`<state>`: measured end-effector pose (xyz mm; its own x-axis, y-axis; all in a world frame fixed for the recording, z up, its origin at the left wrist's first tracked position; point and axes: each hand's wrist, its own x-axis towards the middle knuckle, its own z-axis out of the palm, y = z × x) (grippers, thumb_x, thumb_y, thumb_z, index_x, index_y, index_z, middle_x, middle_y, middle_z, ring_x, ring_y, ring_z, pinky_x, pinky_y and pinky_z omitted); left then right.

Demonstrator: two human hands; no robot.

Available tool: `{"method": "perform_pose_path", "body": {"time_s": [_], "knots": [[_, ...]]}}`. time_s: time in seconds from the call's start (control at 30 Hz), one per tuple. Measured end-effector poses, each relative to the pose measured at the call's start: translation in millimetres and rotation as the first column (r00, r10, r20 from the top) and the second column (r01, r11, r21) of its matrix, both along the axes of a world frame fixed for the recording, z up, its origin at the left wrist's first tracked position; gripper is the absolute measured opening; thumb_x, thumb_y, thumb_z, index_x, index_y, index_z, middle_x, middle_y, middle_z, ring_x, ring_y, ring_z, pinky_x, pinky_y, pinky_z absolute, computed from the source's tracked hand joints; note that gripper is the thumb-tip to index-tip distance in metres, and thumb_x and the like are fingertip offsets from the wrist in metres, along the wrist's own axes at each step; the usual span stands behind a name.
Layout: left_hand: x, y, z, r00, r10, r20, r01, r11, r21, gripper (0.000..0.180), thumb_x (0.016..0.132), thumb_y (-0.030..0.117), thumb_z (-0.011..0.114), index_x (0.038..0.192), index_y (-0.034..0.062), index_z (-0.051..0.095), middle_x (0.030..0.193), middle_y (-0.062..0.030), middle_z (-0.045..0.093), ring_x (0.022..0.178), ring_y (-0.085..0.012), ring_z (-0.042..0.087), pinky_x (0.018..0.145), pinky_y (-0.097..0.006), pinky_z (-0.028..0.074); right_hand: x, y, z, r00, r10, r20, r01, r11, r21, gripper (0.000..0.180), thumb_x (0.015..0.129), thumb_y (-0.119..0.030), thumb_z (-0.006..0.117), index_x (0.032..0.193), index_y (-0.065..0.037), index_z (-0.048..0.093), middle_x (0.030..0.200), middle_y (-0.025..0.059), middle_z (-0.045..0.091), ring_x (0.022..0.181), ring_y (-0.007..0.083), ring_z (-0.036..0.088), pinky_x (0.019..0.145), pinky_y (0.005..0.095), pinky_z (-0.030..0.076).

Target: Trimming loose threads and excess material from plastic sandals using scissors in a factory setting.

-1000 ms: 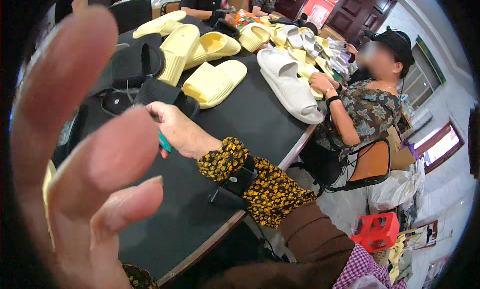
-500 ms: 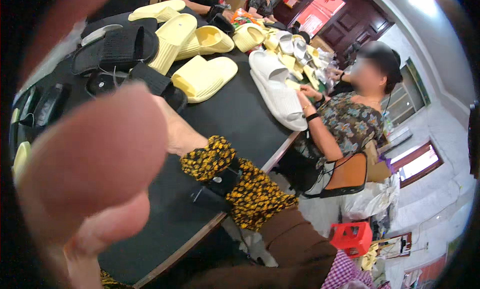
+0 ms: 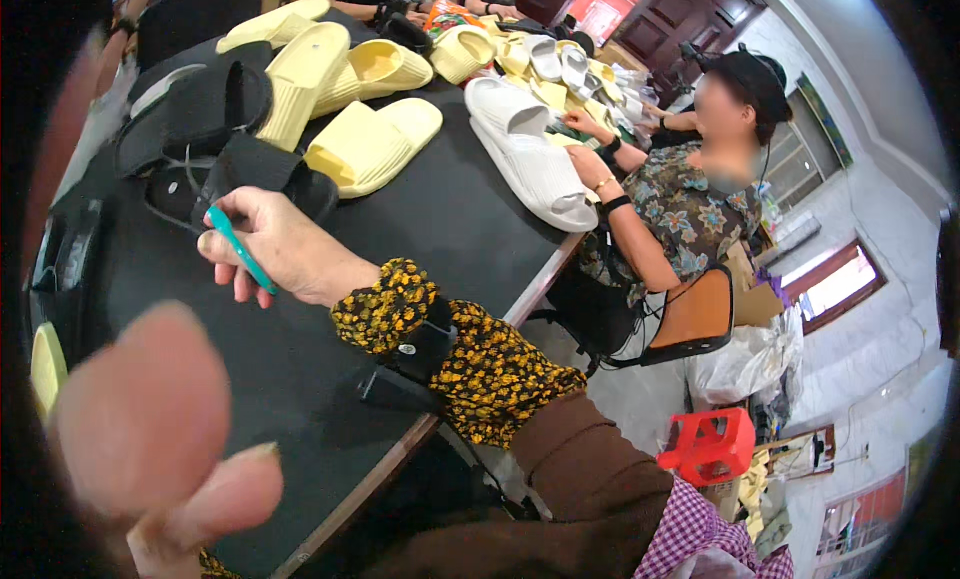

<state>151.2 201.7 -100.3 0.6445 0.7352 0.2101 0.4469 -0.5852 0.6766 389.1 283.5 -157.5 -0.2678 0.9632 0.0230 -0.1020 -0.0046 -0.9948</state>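
Observation:
My right hand (image 3: 290, 244) is closed on a slim, curved teal tool (image 3: 240, 249) whose exact kind I cannot make out. It is over the black table (image 3: 330, 409), just in front of a black ribbed slide slipper (image 3: 265, 169). A thin loop of cord stands up beside that slipper. My left hand (image 3: 150, 419), large and blurred, is raised close to the camera at the lower left. A finger and the thumb stretch upward, with nothing seen between them; the rest of the hand is hidden.
Pale yellow slippers (image 3: 375, 144) and more black ones (image 3: 200, 119) lie across the far side. Opposite on the right, a seated person (image 3: 690, 189) handles light grey slippers (image 3: 530, 159) by a slipper pile. A red plastic stool (image 3: 710, 444) stands beyond the wooden table edge (image 3: 370, 484).
My left hand has dropped lower and away from the middle, uncovering my right hand and the teal tool. The whole view has shifted slightly, so the slippers appear further left.

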Motion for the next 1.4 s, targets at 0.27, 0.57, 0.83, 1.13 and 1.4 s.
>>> {"method": "perform_pose_path", "body": {"time_s": [0.27, 0.57, 0.83, 1.13, 1.4], "knots": [[5.2, -7.8, 9.2, 0.978, -0.132, 0.159, 0.142, 0.989, -0.052, 0.066, 0.06, 0.02, 0.081, 0.116, -0.0032, 0.055, 0.104, -0.0099, 0.06, 0.098, -0.0186, 0.056, 0.089, -0.035, 0.042, -16.0, 2.2, -1.1, 0.998, 0.002, 0.061, -0.003, 1.0, 0.008, 0.045, 0.085, -0.025, 0.061, 0.115, 0.004, 0.045, 0.07, 0.0086, 0.059, 0.048, 0.0125, 0.056, 0.036, 0.0231, 0.041], [-4.8, -10.4, -2.6, 0.977, -0.096, 0.188, 0.104, 0.994, -0.03, 0.062, 0.061, 0.02, 0.079, 0.114, -0.0028, 0.055, 0.102, -0.0102, 0.061, 0.096, -0.0191, 0.056, 0.088, -0.035, 0.043, -8.9, -0.9, -2.1, 0.999, -0.006, 0.048, 0.005, 1.0, 0.02, 0.035, 0.085, -0.026, 0.063, 0.105, 0.0, 0.049, 0.071, 0.0061, 0.059, 0.05, 0.0099, 0.056, 0.039, 0.0219, 0.043], [-26.6, -0.3, 1.4, 0.975, 0.117, 0.187, -0.125, 0.992, 0.033, 0.059, 0.063, 0.019, 0.078, 0.113, -0.0024, 0.056, 0.1, -0.0104, 0.061, 0.094, -0.0195, 0.056, 0.086, -0.035, 0.043, -5.2, -1.8, 1.8, 1.0, -0.008, -0.014, 0.008, 1.0, -0.007, 0.043, 0.082, -0.023, 0.065, 0.112, 0.003, 0.046, 0.07, 0.0076, 0.058, 0.049, 0.0127, 0.057, 0.037, 0.0241, 0.043], [-40.1, 31.5, 16.9, 0.944, 0.27, 0.191, -0.295, 0.949, 0.115, 0.055, 0.064, 0.019, 0.077, 0.111, -0.002, 0.057, 0.099, -0.0107, 0.061, 0.092, -0.0201, 0.056, 0.085, -0.035, 0.044, -10.1, -0.8, -1.3, 1.0, 0.0, -0.022, 0.0, 1.0, 0.007, 0.043, 0.082, -0.023, 0.064, 0.111, 0.003, 0.047, 0.07, 0.0072, 0.058, 0.049, 0.0125, 0.057, 0.037, 0.0239, 0.043], [-36.3, 25.1, 18.5, 0.957, 0.219, 0.19, -0.242, 0.965, 0.105, 0.052, 0.065, 0.018, 0.075, 0.109, -0.0017, 0.057, 0.097, -0.0109, 0.061, 0.09, -0.0205, 0.057, 0.083, -0.035, 0.044, -1.6, 5.5, -2.1, 0.999, 0.003, 0.051, -0.005, 0.999, 0.051, 0.039, 0.083, -0.025, 0.066, 0.106, 0.002, 0.05, 0.072, 0.0084, 0.06, 0.051, 0.0119, 0.058, 0.039, 0.0231, 0.044]]}}
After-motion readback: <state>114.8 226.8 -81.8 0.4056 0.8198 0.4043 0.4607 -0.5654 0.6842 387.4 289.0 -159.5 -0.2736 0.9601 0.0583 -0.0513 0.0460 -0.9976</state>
